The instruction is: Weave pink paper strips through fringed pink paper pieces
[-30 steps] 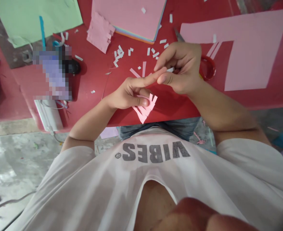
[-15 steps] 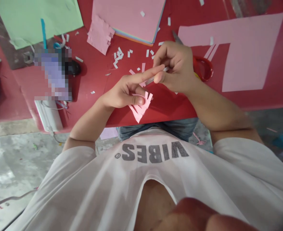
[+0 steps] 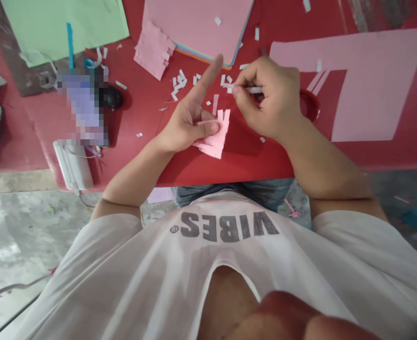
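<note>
My left hand (image 3: 190, 118) pinches a pink cut paper piece (image 3: 217, 141) with strip-like ends between thumb and curled fingers. Its index finger points away over the table. To the right, my right hand (image 3: 272, 97) is closed around a slim pale stick-like tool (image 3: 254, 89); its exact kind is not clear. The tool's tip reaches small white paper bits (image 3: 228, 80) on the red table. A narrow pink strip (image 3: 215, 104) lies just beyond the held paper. Partly hidden behind my right wrist is a red loop handle (image 3: 311, 106), seemingly of scissors.
A stack of coloured paper (image 3: 194, 23) lies at the back, with a notched pink piece (image 3: 154, 49) beside it. Green paper (image 3: 66, 28), a dark computer mouse (image 3: 113, 97) and a white box with a cable (image 3: 73, 165) are on the left. A large pink sheet (image 3: 368, 99) lies right.
My right hand has moved away from the left index finger, rightward, bringing the tool to the white bits. My left hand has risen slightly with the pink paper, its index finger now pointing outward.
</note>
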A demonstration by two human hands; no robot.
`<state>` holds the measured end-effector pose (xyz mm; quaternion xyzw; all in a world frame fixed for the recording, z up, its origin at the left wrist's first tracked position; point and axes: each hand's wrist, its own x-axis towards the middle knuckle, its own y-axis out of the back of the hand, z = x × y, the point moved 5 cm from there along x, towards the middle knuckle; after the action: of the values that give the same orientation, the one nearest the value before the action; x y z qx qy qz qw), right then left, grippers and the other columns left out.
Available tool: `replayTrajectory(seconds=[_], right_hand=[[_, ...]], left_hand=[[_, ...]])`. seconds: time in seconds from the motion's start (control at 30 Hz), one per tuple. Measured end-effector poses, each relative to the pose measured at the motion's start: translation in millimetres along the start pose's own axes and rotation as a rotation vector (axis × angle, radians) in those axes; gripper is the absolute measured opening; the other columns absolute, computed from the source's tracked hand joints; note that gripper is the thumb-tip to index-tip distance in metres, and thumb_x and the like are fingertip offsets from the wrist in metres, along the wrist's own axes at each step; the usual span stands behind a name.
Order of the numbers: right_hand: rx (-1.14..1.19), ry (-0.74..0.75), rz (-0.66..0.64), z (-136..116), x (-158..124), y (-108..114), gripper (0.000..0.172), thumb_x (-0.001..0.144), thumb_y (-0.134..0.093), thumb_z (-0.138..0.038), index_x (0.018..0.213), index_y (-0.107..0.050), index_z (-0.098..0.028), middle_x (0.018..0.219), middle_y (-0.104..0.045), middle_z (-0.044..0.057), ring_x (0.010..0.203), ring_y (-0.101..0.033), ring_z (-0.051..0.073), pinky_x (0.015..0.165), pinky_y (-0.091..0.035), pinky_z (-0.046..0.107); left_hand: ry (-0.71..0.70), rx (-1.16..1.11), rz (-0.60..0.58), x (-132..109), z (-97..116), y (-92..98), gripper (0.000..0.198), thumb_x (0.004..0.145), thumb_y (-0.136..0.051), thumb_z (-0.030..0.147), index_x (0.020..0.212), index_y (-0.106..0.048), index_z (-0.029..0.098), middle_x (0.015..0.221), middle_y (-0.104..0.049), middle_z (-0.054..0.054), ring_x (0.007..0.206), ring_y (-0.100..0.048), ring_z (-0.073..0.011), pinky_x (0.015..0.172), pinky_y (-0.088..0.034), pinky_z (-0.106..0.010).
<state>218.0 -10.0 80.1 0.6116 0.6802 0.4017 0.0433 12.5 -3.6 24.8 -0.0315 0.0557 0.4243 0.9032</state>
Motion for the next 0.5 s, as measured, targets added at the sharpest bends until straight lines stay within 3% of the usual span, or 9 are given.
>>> replayTrajectory(seconds=[0.13, 0.3, 0.5], right_hand=[[-0.115, -0.02, -0.037, 5.9, -1.2, -5.7, 0.01, 0.104, -0.056, -0.04, 0.104, -0.063, -0.033, 0.09, -0.075, 0.001, 0.076, -0.068, 0.025, 0.078, -0.053, 0.043], [-0.26, 0.044, -0.192, 3.2, -3.6, -16.1, 0.014, 0.104, -0.054, -0.037, 0.107, -0.066, -0.031, 0.091, -0.077, 0.002, 0.078, -0.069, 0.027, 0.081, -0.052, 0.046], [-0.295, 0.105, -0.415, -3.1, -5.6, -23.4, 0.023, 0.106, -0.048, -0.031, 0.114, -0.069, -0.026, 0.1, -0.078, 0.008, 0.09, -0.072, 0.03, 0.083, -0.05, 0.047]], left_hand=[[0.02, 0.101, 0.135, 2.4, -2.5, 3.5, 0.083, 0.09, -0.08, 0.057, 0.159, -0.043, 0.03, 0.064, -0.056, 0.006, 0.065, -0.073, -0.0182, 0.064, -0.062, -0.035], [-0.118, 0.194, 0.199, 0.7, 8.5, -4.0, 0.045, 0.094, -0.076, 0.046, 0.132, -0.068, 0.022, 0.093, -0.075, -0.004, 0.082, -0.074, -0.0164, 0.079, -0.064, -0.032], [-0.169, 0.478, 0.217, -4.6, 22.1, -3.6, 0.028, 0.096, -0.072, 0.029, 0.123, -0.071, 0.021, 0.093, -0.076, -0.004, 0.081, -0.074, -0.0176, 0.082, -0.059, -0.032]])
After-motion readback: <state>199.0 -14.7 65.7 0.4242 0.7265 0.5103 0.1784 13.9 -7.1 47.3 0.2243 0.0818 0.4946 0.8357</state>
